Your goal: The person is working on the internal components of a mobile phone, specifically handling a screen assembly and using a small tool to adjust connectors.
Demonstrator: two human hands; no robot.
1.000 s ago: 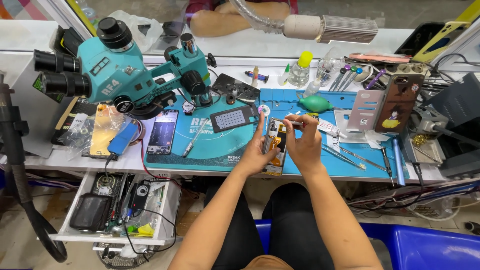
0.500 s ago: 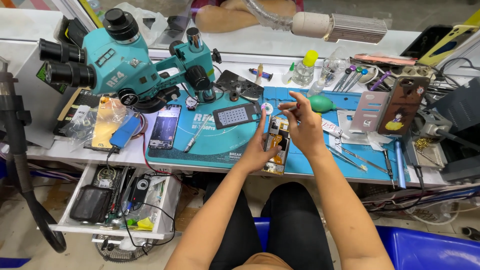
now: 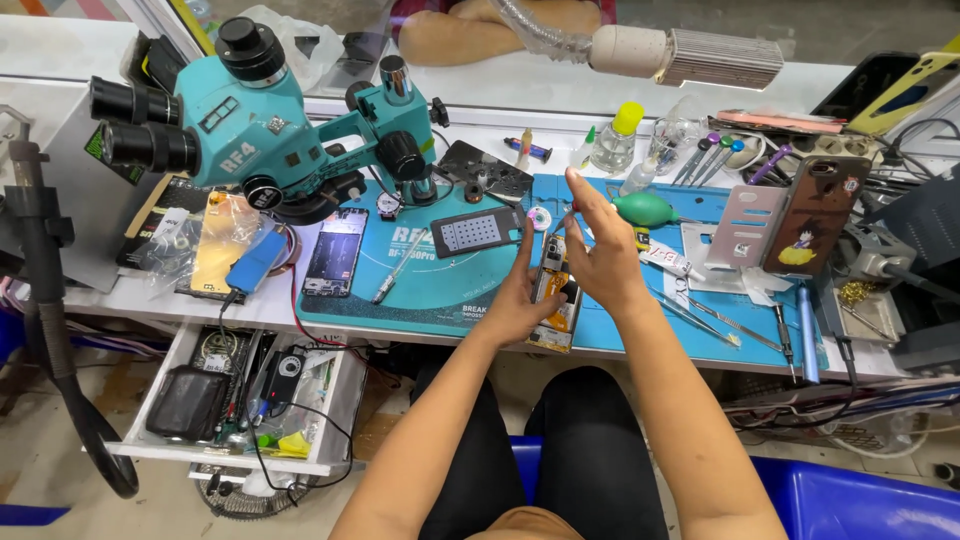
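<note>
We looked down at a cluttered repair counter [image 3: 420,318]. Our left hand [image 3: 520,300] steadied an opened phone [image 3: 556,300] lying flat on the blue mat [image 3: 700,345] at the near edge, fingers pressed along its left side. Our right hand [image 3: 600,255] hovered just above it, fingers spread and holding nothing. The phone looked light, thin and rigid, its exposed parts fragile, so we judged its outer frame edges the safest hold. Compared with half a second earlier, the right hand had let go and lifted, its fingers opening. The teal microscope [image 3: 250,120] stood at left, apart.
</note>
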